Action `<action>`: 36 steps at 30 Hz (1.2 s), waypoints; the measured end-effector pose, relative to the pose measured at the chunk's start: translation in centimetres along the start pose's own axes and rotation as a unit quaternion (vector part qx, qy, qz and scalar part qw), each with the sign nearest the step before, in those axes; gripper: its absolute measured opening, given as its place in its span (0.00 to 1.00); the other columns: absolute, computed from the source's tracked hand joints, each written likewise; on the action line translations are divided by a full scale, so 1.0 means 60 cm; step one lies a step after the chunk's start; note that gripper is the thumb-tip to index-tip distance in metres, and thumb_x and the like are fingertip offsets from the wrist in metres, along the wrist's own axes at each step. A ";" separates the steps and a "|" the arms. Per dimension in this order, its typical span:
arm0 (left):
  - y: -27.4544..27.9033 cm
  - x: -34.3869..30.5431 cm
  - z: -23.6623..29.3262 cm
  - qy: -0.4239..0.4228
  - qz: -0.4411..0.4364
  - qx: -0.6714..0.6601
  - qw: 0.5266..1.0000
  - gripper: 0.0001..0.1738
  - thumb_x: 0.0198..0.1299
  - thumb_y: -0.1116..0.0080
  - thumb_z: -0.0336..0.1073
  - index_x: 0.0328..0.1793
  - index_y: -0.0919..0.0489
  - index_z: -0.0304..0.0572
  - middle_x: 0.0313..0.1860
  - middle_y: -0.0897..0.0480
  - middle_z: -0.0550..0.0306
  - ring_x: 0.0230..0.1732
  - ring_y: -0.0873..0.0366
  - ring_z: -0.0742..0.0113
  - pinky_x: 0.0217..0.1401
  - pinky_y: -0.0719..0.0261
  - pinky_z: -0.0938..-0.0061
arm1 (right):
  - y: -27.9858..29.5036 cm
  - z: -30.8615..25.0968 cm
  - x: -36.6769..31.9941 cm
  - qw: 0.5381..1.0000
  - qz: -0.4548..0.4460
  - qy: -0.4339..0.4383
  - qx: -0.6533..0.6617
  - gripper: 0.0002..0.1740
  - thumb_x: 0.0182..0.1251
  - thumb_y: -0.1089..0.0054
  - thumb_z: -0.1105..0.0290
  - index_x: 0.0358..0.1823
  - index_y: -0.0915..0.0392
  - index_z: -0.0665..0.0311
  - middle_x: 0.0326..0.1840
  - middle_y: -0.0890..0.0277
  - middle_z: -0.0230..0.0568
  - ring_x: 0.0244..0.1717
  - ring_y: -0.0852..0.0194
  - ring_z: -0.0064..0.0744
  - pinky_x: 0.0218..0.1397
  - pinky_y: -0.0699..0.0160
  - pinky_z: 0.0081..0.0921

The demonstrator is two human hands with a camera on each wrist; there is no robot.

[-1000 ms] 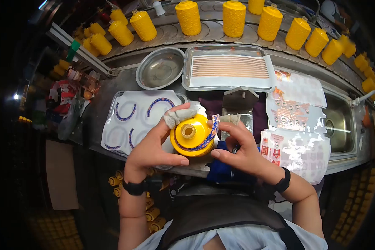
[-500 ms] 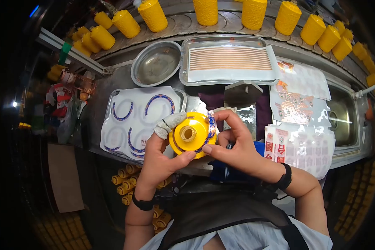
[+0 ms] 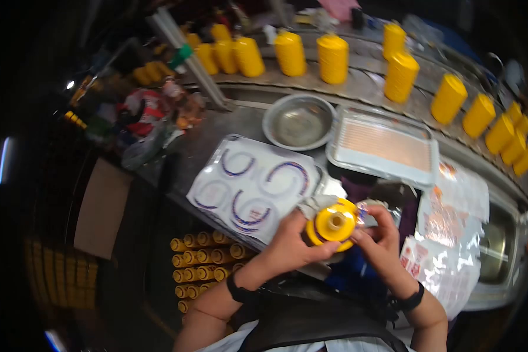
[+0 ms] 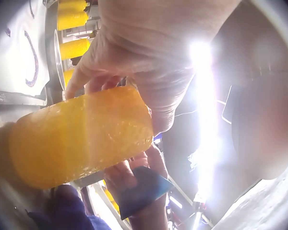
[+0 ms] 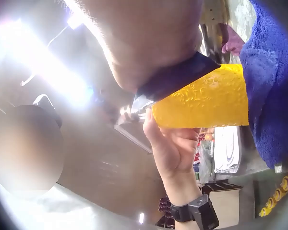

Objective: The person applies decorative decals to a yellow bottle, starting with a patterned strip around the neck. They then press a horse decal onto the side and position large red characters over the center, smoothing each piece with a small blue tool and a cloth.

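My left hand (image 3: pixel 286 242) wraps the yellow bottle (image 3: pixel 333 226), mouth towards me, near the bench's front edge, right of the decal sheet (image 3: pixel 252 185); my right hand (image 3: pixel 381 242) pinches its right shoulder, probably for steadiness.

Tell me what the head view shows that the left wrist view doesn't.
Only the head view: the steel bowl, the striped tray and the open mouth of the yellow bottle. Only the left wrist view: that bottle's textured side and a dark blue flat piece held beneath it. Both: the bottle gripped by the left hand with the right hand on it, and the blue-arc sheet.
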State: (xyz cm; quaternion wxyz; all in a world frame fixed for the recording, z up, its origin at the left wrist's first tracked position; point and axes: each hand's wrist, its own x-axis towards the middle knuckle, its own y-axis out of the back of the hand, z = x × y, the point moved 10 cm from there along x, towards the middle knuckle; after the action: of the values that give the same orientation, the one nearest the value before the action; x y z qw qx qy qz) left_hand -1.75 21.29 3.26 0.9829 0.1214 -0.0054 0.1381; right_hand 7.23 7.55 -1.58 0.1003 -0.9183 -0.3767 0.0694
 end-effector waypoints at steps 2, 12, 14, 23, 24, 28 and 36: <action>0.008 -0.004 0.012 -0.022 0.012 0.047 0.999 0.42 0.50 0.27 0.39 0.72 0.31 0.39 0.64 0.24 0.46 0.66 0.26 0.54 0.70 0.31 0.65 | -0.004 -0.010 0.001 1.000 0.002 -0.007 0.024 0.23 0.63 0.34 0.79 0.58 0.31 0.65 0.58 0.30 0.34 0.42 0.21 0.19 0.45 0.19 0.16; -0.004 -0.039 0.034 -0.037 0.112 0.141 0.983 0.53 0.43 0.19 0.47 0.72 0.36 0.32 0.66 0.33 0.39 0.73 0.40 0.40 0.76 0.39 0.57 | -0.015 -0.035 -0.006 1.000 0.010 -0.018 0.004 0.20 0.61 0.36 0.79 0.55 0.30 0.64 0.54 0.29 0.30 0.34 0.28 0.10 0.34 0.30 0.10; -0.010 -0.036 0.025 -0.050 0.126 0.171 0.976 0.53 0.42 0.19 0.46 0.72 0.35 0.33 0.66 0.33 0.39 0.73 0.39 0.40 0.76 0.39 0.56 | -0.011 -0.028 -0.002 1.000 0.017 -0.011 -0.006 0.20 0.61 0.36 0.79 0.54 0.29 0.64 0.54 0.29 0.30 0.36 0.27 0.11 0.35 0.29 0.10; 0.001 0.022 0.020 -0.050 -0.118 0.094 0.987 0.64 0.35 0.15 0.39 0.79 0.43 0.36 0.75 0.37 0.51 0.77 0.40 0.58 0.79 0.46 0.67 | -0.005 -0.045 -0.020 0.999 0.033 0.030 -0.032 0.16 0.60 0.33 0.80 0.49 0.23 0.64 0.49 0.31 0.26 0.24 0.44 0.03 0.26 0.45 0.08; -0.005 0.013 0.027 -0.031 -0.086 0.103 0.990 0.61 0.35 0.16 0.40 0.77 0.40 0.37 0.73 0.34 0.48 0.78 0.42 0.52 0.80 0.46 0.64 | -0.005 -0.048 -0.020 0.998 0.034 0.030 -0.032 0.15 0.60 0.33 0.79 0.49 0.23 0.64 0.48 0.31 0.26 0.24 0.44 0.03 0.26 0.45 0.08; -0.011 0.009 0.028 -0.039 -0.015 0.134 0.990 0.56 0.36 0.17 0.39 0.74 0.35 0.39 0.71 0.31 0.47 0.77 0.41 0.51 0.80 0.44 0.63 | -0.002 -0.050 -0.019 0.997 0.025 0.042 -0.063 0.14 0.60 0.33 0.79 0.47 0.23 0.64 0.45 0.32 0.25 0.24 0.44 0.03 0.25 0.46 0.08; -0.005 0.042 0.009 -0.013 -0.143 -0.104 0.984 0.54 0.41 0.19 0.35 0.76 0.35 0.38 0.74 0.32 0.52 0.75 0.36 0.59 0.79 0.43 0.67 | 0.008 -0.055 -0.025 0.998 0.042 0.029 -0.036 0.16 0.62 0.34 0.78 0.50 0.25 0.65 0.47 0.30 0.28 0.24 0.44 0.04 0.26 0.45 0.08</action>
State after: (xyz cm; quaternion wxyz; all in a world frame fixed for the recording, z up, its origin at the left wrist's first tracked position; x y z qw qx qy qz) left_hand 0.77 21.57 3.80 0.9997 0.0201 -0.0147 -0.0064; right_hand 7.13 5.72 1.57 0.0749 -0.9380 -0.3369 0.0335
